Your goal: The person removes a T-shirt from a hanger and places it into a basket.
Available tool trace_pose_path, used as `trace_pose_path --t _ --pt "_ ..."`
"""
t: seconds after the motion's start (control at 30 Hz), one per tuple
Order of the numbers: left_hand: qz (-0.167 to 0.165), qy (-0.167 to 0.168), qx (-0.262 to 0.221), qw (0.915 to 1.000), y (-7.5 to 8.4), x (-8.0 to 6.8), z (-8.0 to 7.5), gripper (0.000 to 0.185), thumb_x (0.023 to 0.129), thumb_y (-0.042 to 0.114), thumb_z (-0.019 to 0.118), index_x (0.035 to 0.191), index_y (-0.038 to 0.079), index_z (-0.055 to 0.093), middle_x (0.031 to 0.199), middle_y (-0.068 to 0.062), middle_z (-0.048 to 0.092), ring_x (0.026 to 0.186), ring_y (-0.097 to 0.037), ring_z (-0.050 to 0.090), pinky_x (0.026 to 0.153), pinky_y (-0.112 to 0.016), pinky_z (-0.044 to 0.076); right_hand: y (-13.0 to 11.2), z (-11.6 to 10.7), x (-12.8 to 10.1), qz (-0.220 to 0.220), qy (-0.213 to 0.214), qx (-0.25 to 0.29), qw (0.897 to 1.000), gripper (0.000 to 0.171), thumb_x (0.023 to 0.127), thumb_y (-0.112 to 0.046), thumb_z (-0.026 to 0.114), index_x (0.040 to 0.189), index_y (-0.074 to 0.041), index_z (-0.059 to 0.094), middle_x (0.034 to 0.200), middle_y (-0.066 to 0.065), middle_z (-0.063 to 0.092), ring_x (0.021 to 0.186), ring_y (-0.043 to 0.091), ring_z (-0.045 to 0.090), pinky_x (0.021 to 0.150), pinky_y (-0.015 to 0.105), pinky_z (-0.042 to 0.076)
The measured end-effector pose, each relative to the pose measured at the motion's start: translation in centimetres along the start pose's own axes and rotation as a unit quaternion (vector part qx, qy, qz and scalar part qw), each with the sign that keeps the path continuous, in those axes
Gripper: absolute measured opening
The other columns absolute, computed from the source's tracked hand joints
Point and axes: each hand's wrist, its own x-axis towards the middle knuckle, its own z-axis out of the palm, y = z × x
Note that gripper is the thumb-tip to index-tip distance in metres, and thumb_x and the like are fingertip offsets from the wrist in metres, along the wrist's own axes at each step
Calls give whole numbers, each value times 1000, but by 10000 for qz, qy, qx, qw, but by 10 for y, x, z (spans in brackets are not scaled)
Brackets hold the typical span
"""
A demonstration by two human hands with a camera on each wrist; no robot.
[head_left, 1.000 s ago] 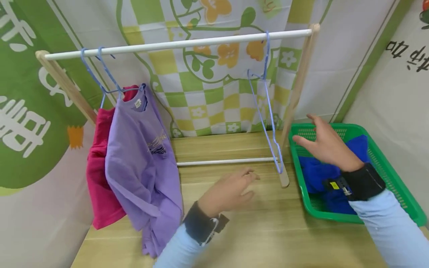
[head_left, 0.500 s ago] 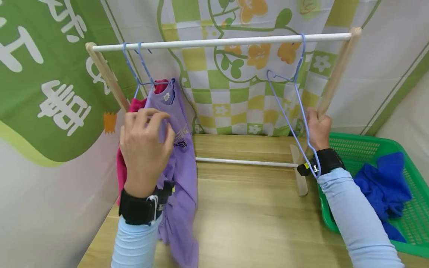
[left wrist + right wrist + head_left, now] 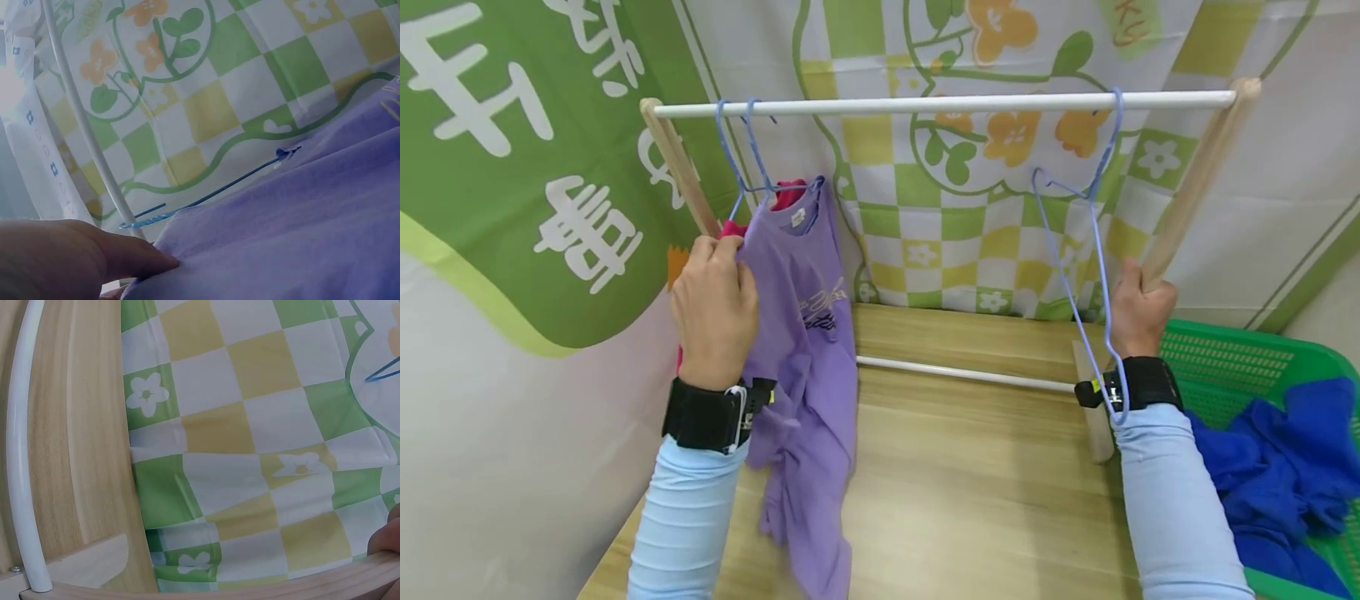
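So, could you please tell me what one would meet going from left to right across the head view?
Left hand, purple fabric top with printed lettering, thin blue hanger without clothing, right hand, green plastic basket holding crumpled blue cloth.

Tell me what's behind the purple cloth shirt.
Parts of a crimson cloth garment show at the neckline of the purple shirt and beside the left hand; shirt and hand cover the rest.

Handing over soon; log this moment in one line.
left hand: touches purple shirt; right hand: grips wooden post; bare hanger: on white rail; blue cloth: in green basket
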Motion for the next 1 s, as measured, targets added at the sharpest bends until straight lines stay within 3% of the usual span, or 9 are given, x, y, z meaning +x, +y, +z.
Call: trace_pose_path --t 0.17,0.33,0.47,0.57,0.67,0.77,0.9,1.0 --pt "297 86 -343 9989 6 3 -12 30 102 -3 54 127 -8 70 111 -28 63 93 -54 66 78 -65 52 -3 2 -4 -239 183 -138 9995 49 99 -18 60 53 -27 46 47 -23 44 48 -4 38 54 19 31" --pt "503 133 -473 9975 24 -2 -39 28 103 -1 55 125 -6 70 114 -27 64 101 -51 67 81 -67 50 -7 3 -5 -211 252 -130 9994 49 99 -17 60 53 -27 45 47 -23 44 50 -3 37 57 20 31" --pt "763 195 -639 9948 35 -18 -56 29 104 0 56 128 -3 71 110 -26 63 96 -46 67 77 -60 51 -4 5 1 -268 263 -100 9992 43 97 -16 59 57 -27 50 52 -22 47 54 -1 41 60 20 35" --pt "1005 167 -770 9918 39 -37 -56 33 103 -1 59 134 1 70 108 -25 62 90 -43 66 72 -56 52 -3 3 5 -257 254 -26 9993 39 96 -14 58 59 -25 53 56 -19 49 58 1 44 62 21 37" --pt "1202 91 -906 9886 36 -61 -44 41 99 -5 61 138 5 68 107 -23 62 85 -39 65 65 -52 53 -5 5 6 -122 190 125 9997 39 97 -13 58 59 -21 54 57 -15 48 60 4 44 61 22 37" --pt "1336 23 -1165 9842 29 -85 -22 49 96 -10 61 141 8 68 105 -22 61 78 -34 62 59 -46 52 -6 5 5 -39 142 196 9997 37 98 -13 58 61 -20 55 59 -14 48 60 5 44 61 22 37" --pt "1398 -73 -1585 9774 21 -115 13 54 93 -13 61 141 10 68 102 -19 59 73 -25 56 55 -38 50 -5 0 4 -50 -26 -299 9995 41 99 -16 54 59 -22 49 54 -17 43 55 2 39 57 22 34" --pt "1348 -165 -1830 9737 20 -137 38 52 93 -13 62 140 8 69 102 -17 59 71 -23 55 56 -34 48 -8 -8 5 -5 -482 -1056 9932 45 101 -25 54 57 -24 47 48 -21 43 49 -3 41 54 21 34"
